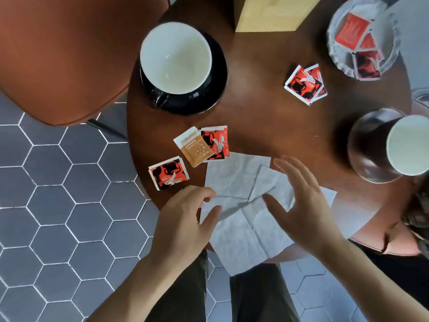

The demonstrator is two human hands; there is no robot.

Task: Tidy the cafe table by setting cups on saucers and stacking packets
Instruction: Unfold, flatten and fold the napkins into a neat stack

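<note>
A black cup with a white inside [175, 58] stands on a black saucer [218, 89] at the table's far left. A second cup [408, 145] sits on a dark saucer [362, 149] at the right edge. Red and black packets lie loose: one [168, 173] near the front left, one [217, 142] partly under a tan packet [196, 147], and a small pile [306, 83] further back. My left hand [183, 219] and my right hand [304, 201] hover open over a creased white napkin [241, 182], holding nothing.
A glass dish [336, 52] with red packets sits at the back right. A pale wooden box [271, 12] stands at the back. An orange-brown chair [65, 54] is at the left of the round dark wooden table [262, 117]. Hexagon floor tiles lie below.
</note>
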